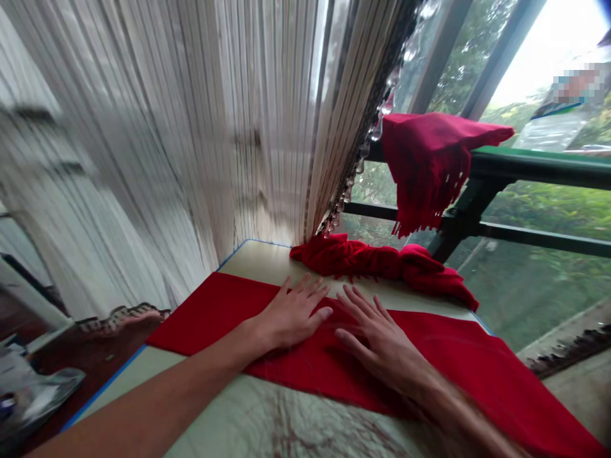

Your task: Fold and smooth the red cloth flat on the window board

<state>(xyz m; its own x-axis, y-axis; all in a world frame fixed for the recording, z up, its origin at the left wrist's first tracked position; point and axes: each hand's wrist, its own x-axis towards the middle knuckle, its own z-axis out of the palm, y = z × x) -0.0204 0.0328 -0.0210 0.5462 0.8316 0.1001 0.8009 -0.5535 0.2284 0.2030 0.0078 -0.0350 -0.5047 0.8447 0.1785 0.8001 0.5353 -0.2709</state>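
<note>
A flat red cloth is spread across a pale table, its left end reaching the blue-trimmed left table edge and its right end running out at the lower right corner of the view. The left hand and the right hand are laid palm down on the cloth, apart from each other, with fingers spread and nothing gripped; a narrow gap is left between the thumbs. The fingertips are extended slightly past the cloth's far edge, where a pale strip of table is left bare. That strip is bounded at the back by a crumpled red scarf, bunched along the far table edge, and widens toward the far left corner. More bare surface is seen on the near side. Movement to the left is bordered by a string curtain; at the right, a fringed red scarf is draped over a dark railing, near a clear plastic bottle.
</note>
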